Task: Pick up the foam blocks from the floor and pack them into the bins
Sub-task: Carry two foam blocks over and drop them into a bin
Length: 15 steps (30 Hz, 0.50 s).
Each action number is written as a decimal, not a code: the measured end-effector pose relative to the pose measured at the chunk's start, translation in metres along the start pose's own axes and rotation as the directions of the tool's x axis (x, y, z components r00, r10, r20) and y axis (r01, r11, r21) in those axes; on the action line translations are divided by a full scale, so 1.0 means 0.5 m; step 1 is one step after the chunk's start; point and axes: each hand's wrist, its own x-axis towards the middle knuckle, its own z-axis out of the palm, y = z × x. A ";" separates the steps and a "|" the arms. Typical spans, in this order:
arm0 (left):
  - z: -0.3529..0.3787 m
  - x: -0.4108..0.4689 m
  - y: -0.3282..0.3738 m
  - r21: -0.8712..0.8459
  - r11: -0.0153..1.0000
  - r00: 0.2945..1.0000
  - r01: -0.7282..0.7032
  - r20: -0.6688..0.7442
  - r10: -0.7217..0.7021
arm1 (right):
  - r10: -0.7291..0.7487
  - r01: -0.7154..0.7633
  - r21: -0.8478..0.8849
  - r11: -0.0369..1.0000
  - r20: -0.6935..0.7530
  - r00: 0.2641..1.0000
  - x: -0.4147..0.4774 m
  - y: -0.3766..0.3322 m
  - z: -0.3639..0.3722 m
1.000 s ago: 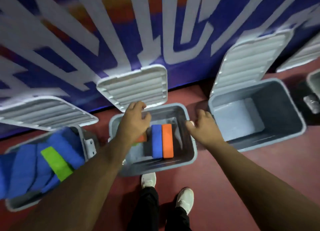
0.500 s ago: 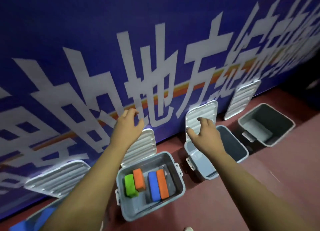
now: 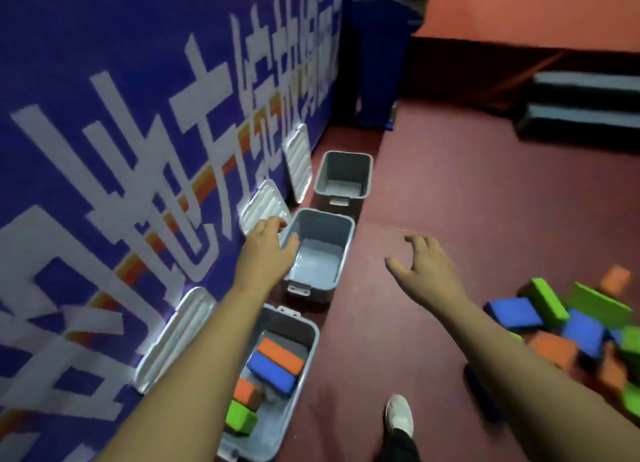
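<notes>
Three grey, smooth-walled plastic bins stand in a row on the dark red floor [image 3: 433, 191] along a blue banner [image 3: 104, 63] printed with large white characters. Their ribbed, round-cornered lids [image 3: 176, 337] lean upright against it. The nearest bin [image 3: 311, 337] holds four rectangular foam blocks: a long orange one [image 3: 280, 356] touching a long blue one [image 3: 272, 371], then a shorter orange block [image 3: 247, 394] and a green block [image 3: 240, 418]. The middle bin [image 3: 346, 247] and the far bin [image 3: 367, 174] show bare bottoms. The left hand [image 3: 268, 250] hovers at the middle bin's banner-side edge, fingers loosely bent and holding nothing. The right hand [image 3: 424, 266] is above the floor, fingers spread apart and empty. A loose heap of foam blocks [image 3: 571, 326] in blue, green and orange lies tumbled on the floor to the right. A white shoe [image 3: 400, 415] shows below.
</notes>
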 end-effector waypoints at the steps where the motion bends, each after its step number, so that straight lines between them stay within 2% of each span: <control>1: 0.025 -0.013 0.041 -0.013 0.999 0.998 -0.047 0.046 0.047 | 0.058 -0.058 -0.011 0.998 -0.034 0.998 -0.039 0.042 -0.027; 6: 0.180 -0.097 0.285 -0.116 0.944 0.927 -0.310 0.186 0.327 | 0.288 -0.296 0.009 0.955 -0.266 0.920 -0.250 0.257 -0.165; 11: 0.363 -0.271 0.565 -0.247 0.816 0.760 -0.523 0.298 0.578 | 0.524 -0.524 0.111 0.845 -0.369 0.767 -0.496 0.480 -0.266; 15: 0.515 -0.464 0.766 -0.342 0.721 0.620 -0.603 0.369 0.693 | 0.673 -0.664 0.194 0.722 -0.421 0.608 -0.703 0.662 -0.339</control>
